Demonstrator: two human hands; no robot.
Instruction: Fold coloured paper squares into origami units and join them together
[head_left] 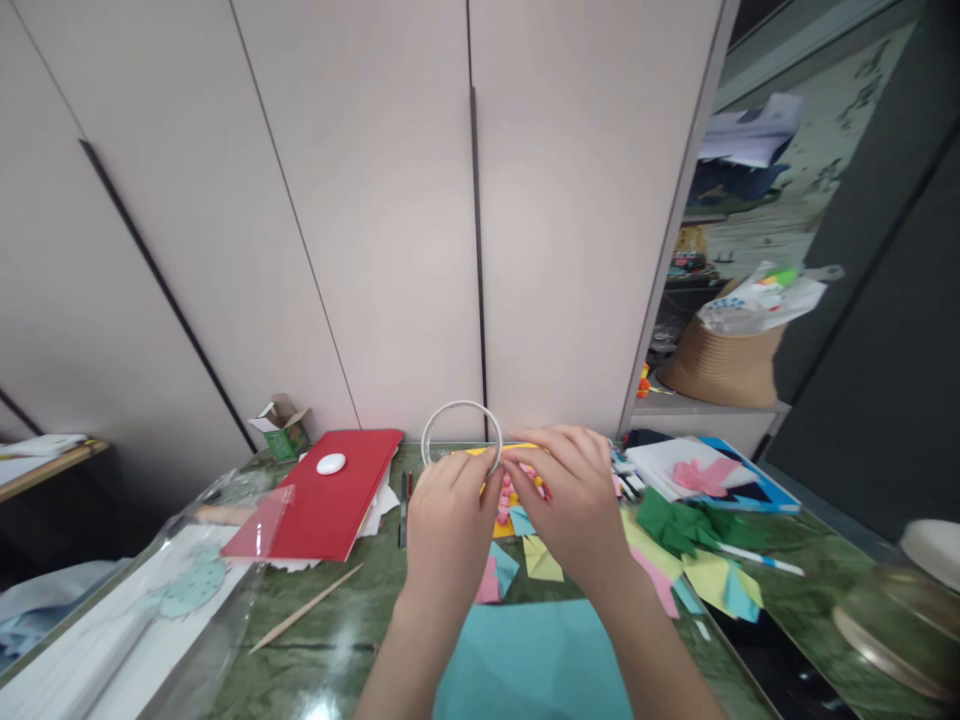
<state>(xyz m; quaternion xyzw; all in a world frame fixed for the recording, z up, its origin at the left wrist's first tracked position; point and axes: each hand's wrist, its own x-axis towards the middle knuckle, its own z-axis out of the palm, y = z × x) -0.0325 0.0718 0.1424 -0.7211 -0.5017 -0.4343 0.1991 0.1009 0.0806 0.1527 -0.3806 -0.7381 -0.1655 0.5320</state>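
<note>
Where the green marbled desk (300,665) reaches its left side, a clear plastic sleeve lies over white paper and a turquoise cactus-shaped piece (196,588). Next to it rests a pointed wooden stick (306,607), and behind stands an opened green-and-white box (286,436). A red folder (349,495) comes next, with a white oval object (331,464) on top. Nearer the middle, the left hand (452,515) is raised above the desk, its grip pinched around the lower part of a white ring (461,405), which stands upright. To its right, the right hand (566,490) has a narrow grip, thumb and forefinger tips together at the ring's edge; whether they hold it too, one cannot tell. Below the hands lies a blue sheet (532,660), with a folded yellow paper (541,560) beyond it. Farther right are crumpled green paper (671,522), a white pen (761,559) and, at the edge, a blurred jar (896,620).
</note>
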